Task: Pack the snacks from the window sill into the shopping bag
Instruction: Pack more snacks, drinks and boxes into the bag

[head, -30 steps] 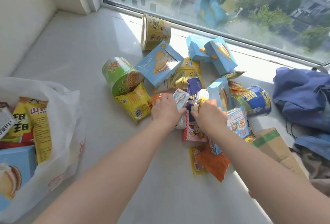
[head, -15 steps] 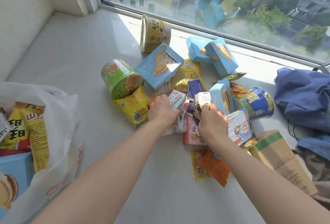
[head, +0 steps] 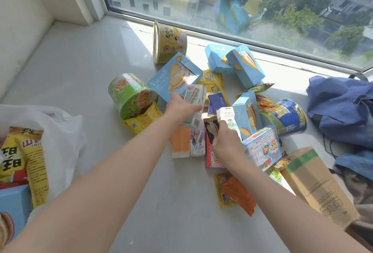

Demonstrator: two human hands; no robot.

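1. The left hand (head: 181,109) has fingers and thumb wrapped round a pale green drink carton (head: 195,106), holding it tilted and raised off the pile. The right hand (head: 226,144) pinches a white carton (head: 227,116) by its lower end. A dark packet (head: 211,129) lies against the same fingers, and I cannot tell whether it is truly gripped.
2. A second ago both hands were low in the heap, knuckles nearly touching, closing on their pick. Now they have drawn apart, and the left one has come up with its carton.
3. That lift has uncovered an orange carton (head: 180,144) and a purple carton (head: 198,141), which lie side by side on the window sill (head: 80,67) and were hidden under the hands before.
4. The shopping bag (head: 64,131) sits open at the near left, well apart from the pile. It already holds yellow packets (head: 30,162) and a blue box (head: 12,208).
5. The picking step looks finished, with two cartons in hand. The next move is probably a carry leftwards to the bag mouth.
6. Plenty remains on the sill: a green tub (head: 131,95), a yellow tub (head: 169,45), a blue tub (head: 286,119), the Yuogee box (head: 175,77) and several more packets. The task seems roughly midway.
7. If the dark packet is only trapped against the fingers, it may slip out during the carry.
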